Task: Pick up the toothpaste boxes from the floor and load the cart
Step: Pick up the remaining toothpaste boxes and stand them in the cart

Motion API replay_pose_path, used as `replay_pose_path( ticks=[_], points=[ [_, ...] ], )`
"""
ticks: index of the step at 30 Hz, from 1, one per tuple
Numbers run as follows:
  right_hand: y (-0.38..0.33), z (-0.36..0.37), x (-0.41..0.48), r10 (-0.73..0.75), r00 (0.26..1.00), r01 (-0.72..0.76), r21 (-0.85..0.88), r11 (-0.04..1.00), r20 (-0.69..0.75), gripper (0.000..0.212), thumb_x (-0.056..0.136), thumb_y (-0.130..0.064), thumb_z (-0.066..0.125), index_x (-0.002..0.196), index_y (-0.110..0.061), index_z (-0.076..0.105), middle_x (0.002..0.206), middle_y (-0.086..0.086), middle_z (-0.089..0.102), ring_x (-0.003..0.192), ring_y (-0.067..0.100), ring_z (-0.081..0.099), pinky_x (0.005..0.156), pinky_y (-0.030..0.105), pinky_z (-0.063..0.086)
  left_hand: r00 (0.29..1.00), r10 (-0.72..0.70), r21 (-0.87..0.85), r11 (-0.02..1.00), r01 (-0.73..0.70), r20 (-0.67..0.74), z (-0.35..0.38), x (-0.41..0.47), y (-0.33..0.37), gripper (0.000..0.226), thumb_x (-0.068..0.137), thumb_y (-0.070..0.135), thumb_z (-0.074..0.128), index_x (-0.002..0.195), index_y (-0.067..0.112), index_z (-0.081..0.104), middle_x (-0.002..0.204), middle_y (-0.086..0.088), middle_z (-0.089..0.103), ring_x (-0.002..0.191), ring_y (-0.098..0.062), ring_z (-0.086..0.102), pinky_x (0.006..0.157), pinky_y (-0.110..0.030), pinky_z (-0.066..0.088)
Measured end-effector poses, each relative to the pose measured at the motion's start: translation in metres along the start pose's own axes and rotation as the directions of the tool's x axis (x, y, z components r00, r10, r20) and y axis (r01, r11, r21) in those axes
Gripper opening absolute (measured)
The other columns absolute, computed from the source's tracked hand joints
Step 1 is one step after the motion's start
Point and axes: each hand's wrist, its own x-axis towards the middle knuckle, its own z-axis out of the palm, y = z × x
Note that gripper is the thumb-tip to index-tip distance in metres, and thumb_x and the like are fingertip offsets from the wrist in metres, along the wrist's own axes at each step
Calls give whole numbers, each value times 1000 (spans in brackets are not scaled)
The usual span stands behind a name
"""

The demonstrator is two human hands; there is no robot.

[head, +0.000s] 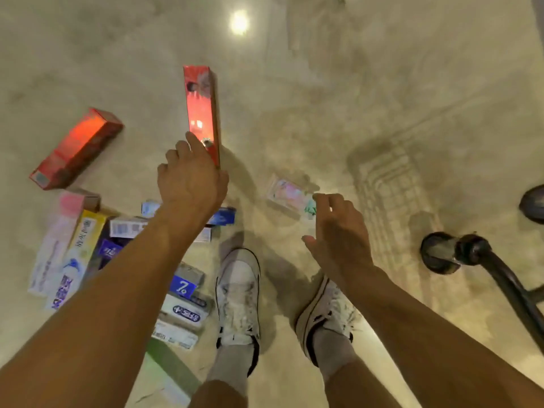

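Note:
My left hand (191, 178) grips the near end of a long red toothpaste box (201, 107), index finger lying along its top face. My right hand (332, 231) is spread, its fingertips at the near end of a pale pink-and-green box (287, 195) that lies on the floor, thumb held apart. A second red box (76, 148) lies to the left. Several more boxes, white, yellow, blue and purple (88, 245), are heaped under my left forearm. Only the cart's black wheel (438, 251) and lower frame (506, 284) show at the right.
My two white shoes (238, 293) stand on the beige concrete floor (353, 98) just behind the boxes. Another dark cart wheel (532, 207) sits at the right edge. The cart basket's grid shadow falls on the floor between my right hand and the wheels.

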Motion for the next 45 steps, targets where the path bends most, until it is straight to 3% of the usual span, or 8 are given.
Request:
replay_pose_path(
  ticks=[7, 12, 18, 23, 26, 33, 41, 45],
  points=[
    [21, 72, 41, 89, 988, -95, -47, 994, -122, 47, 72, -6, 69, 115, -15, 52, 106, 7, 51, 90, 27, 51, 74, 39, 48, 980, -83, -49, 996, 75, -183, 53, 78, 6, 95, 93, 47, 63, 154, -7, 13, 134, -25, 46, 118, -41, 51, 83, -53, 49],
    [23, 77, 47, 69, 993, -72, -30, 997, -100, 44, 67, -10, 71, 107, -12, 52, 98, 7, 49, 84, 28, 48, 66, 40, 45, 961, -166, -107, 984, 145, -219, 54, 89, 4, 73, 86, 42, 71, 136, -1, 39, 124, -19, 52, 109, -38, 57, 76, -50, 50],
    [6, 33, 36, 88, 984, -86, 22, 996, -157, 39, 73, -11, 67, 109, -12, 52, 98, 6, 50, 83, 24, 49, 60, 37, 48, 984, -134, -135, 984, 118, -120, 24, 39, 3, 70, 81, 41, 73, 127, 1, 39, 118, -17, 51, 101, -40, 59, 72, -50, 47],
    [-12, -62, 2, 74, 976, -56, 94, 994, -203, 42, 79, -21, 67, 117, -11, 54, 99, 7, 48, 82, 24, 46, 57, 38, 47, 985, -136, -195, 974, 115, -102, -59, -39, 10, 70, 83, 50, 70, 123, 3, 37, 113, -15, 51, 96, -39, 60, 69, -49, 46],
    [-21, -141, -26, 108, 982, -88, 125, 988, -157, 50, 77, -26, 71, 121, -11, 53, 101, 8, 49, 86, 27, 48, 57, 39, 47, 988, -111, -233, 969, 83, -108, -128, -92, 19, 65, 77, 41, 73, 117, 3, 38, 108, -13, 51, 93, -39, 61, 68, -49, 48],
    [-41, -364, -132, 240, 966, -222, 175, 959, -91, 61, 84, -44, 68, 134, -16, 45, 120, 9, 46, 112, 28, 45, 63, 35, 36, 988, -23, -232, 973, -13, -151, -335, -219, 52, 72, 73, 44, 74, 119, -1, 41, 105, -16, 56, 88, -39, 62, 65, -48, 52],
    [-38, -572, -279, 352, 910, -297, 245, 923, -221, 63, 88, -53, 64, 134, -14, 47, 120, 7, 51, 100, 30, 61, 68, 37, 44, 941, 180, -181, 954, -237, -286, -556, -362, 91, 64, 77, 43, 73, 115, 4, 41, 103, -11, 53, 85, -34, 63, 60, -36, 37],
    [-24, -633, -344, 478, 856, -393, 351, 850, -198, 50, 82, -51, 65, 118, -18, 55, 110, 3, 61, 94, 25, 64, 70, 34, 52, 872, 366, -48, 914, -402, -325, -616, -428, 107, 59, 73, 44, 72, 110, 8, 42, 97, -7, 53, 77, -28, 62, 55, -33, 36]
  ],
)
